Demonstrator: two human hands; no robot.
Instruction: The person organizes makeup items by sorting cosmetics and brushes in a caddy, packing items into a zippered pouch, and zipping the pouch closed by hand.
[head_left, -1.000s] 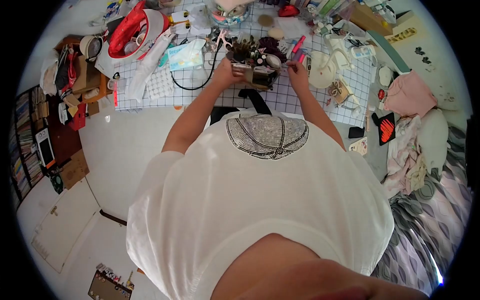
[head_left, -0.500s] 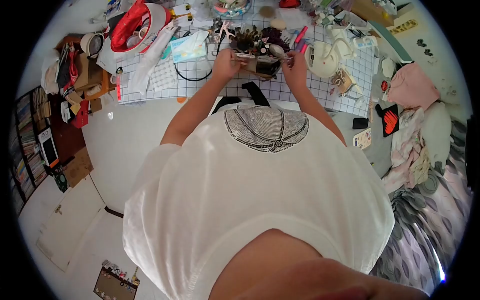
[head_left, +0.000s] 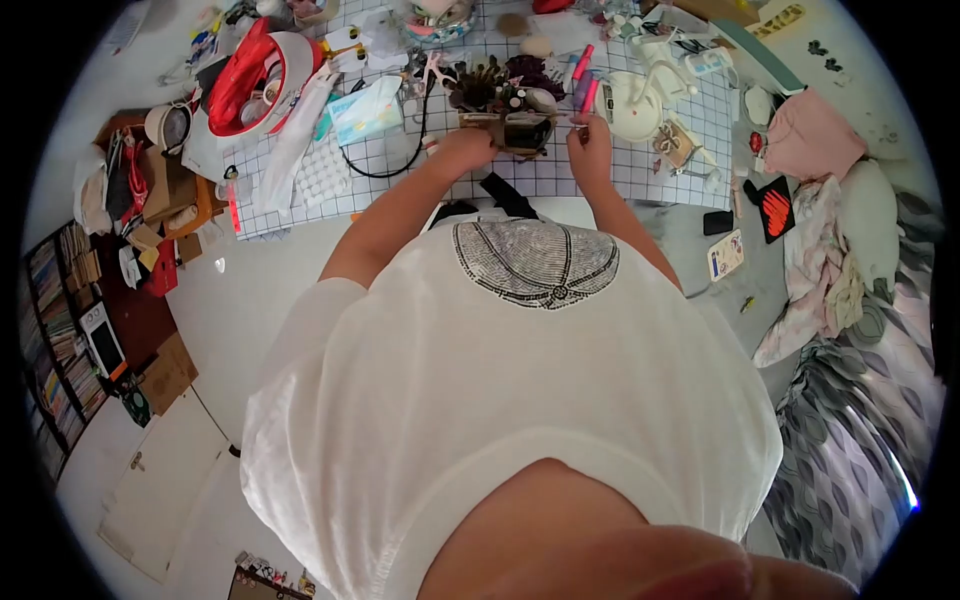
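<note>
Working left to right across the gridded tabletop (head_left: 550,177): well off to the left of the grip sat a white-rimmed container (head_left: 297,82) holding something red. Nearer lay a bumpy white sheet (head_left: 321,172), short of the near edge, then a blue-and-white packet (head_left: 366,112). A black cord (head_left: 388,174) curved round just left of the grip, narrowing the room on that side.

Left hand (head_left: 468,148) was at the organizer's left front corner, fingers curled; tips hidden, so could not tell whether they gripped. The organizer (head_left: 527,132) stood between both hands, dark brushes (head_left: 475,85) rising at its back. In front of it, grid squares ran toward the near edge, a black strap (head_left: 510,197) lying across there.

Right hand (head_left: 590,142) was just beside the organizer's right end, fingers bunched; could not tell if anything was pinched. Pink tubes (head_left: 583,62) stood just beyond it. Rightward, a white dish (head_left: 632,126) crowded the far side; nearer, gridded surface reached the edge.
</note>
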